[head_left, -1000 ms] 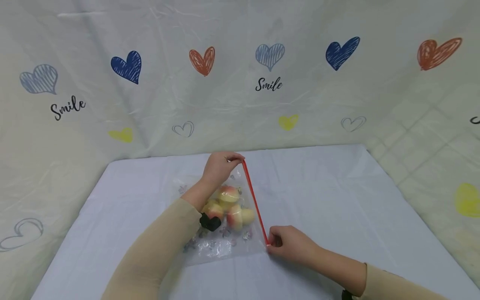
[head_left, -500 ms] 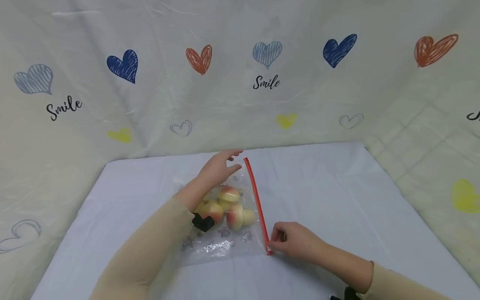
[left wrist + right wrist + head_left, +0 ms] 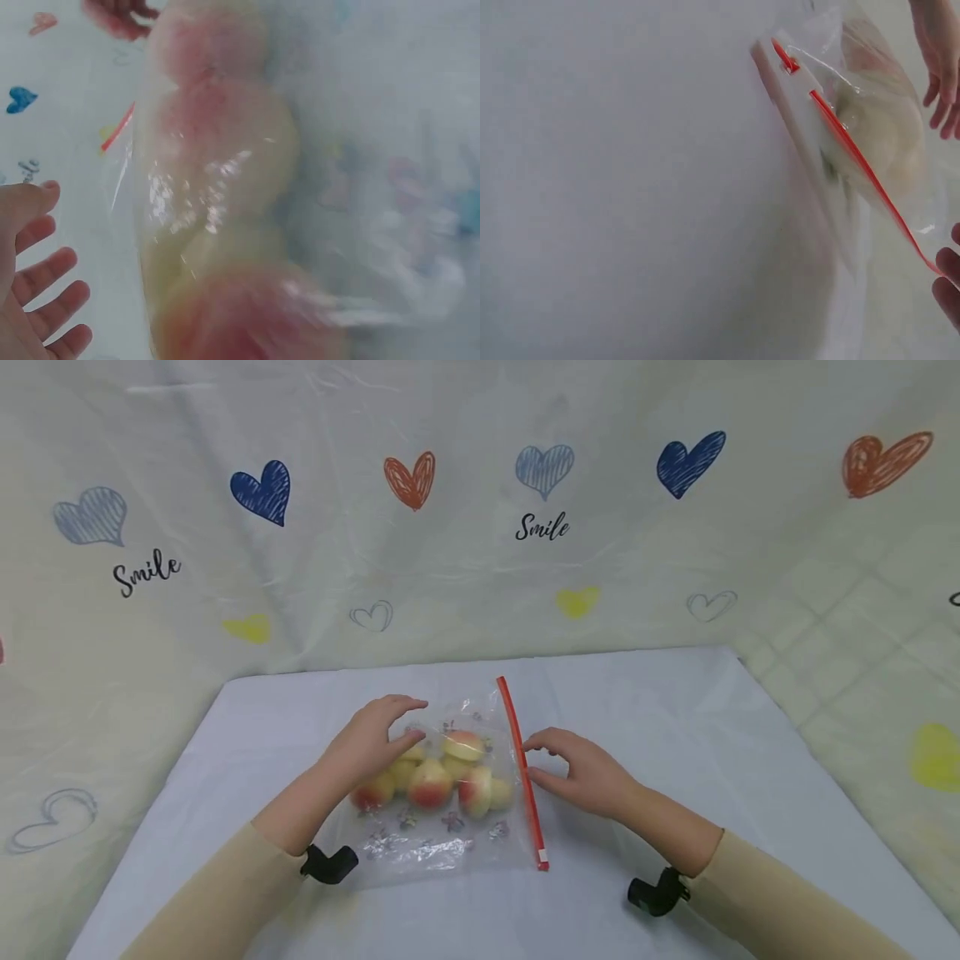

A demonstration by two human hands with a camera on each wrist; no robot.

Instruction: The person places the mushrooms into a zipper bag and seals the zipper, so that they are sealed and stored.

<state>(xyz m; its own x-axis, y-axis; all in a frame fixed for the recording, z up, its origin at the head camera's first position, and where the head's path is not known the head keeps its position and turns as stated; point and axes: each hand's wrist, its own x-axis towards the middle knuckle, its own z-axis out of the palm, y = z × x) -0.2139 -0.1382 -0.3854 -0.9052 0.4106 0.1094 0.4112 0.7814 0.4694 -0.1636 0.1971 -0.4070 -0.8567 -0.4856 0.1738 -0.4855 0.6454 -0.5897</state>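
A clear zip bag [image 3: 431, 856] with printed flowers lies on the white-covered table, a red zip strip [image 3: 527, 793] along its right edge. Inside are several yellow-and-red rounded fruits [image 3: 431, 783], their exact kind unclear through the plastic. A small white slider [image 3: 543, 857] sits at the strip's near end. My left hand [image 3: 365, 742] hovers over the bag's left part, thumb and fingers spread, holding nothing. Beside the middle of the strip is my right hand [image 3: 588, 774], its fingers loosely bent with a gap to the thumb; whether the fingertips touch the strip is hard to tell.
The table [image 3: 675, 718] carries a white cloth. Behind it hangs a pale backdrop [image 3: 465, 560] with hearts and lettering. Black wrist cameras, one on the left arm [image 3: 328, 865] and one on the right [image 3: 657, 893], stick out near the cuffs.
My left hand has let go of the strip's far end and drawn back left over the bag. The right hand has left the near end and moved up along the strip, its fingers opening.
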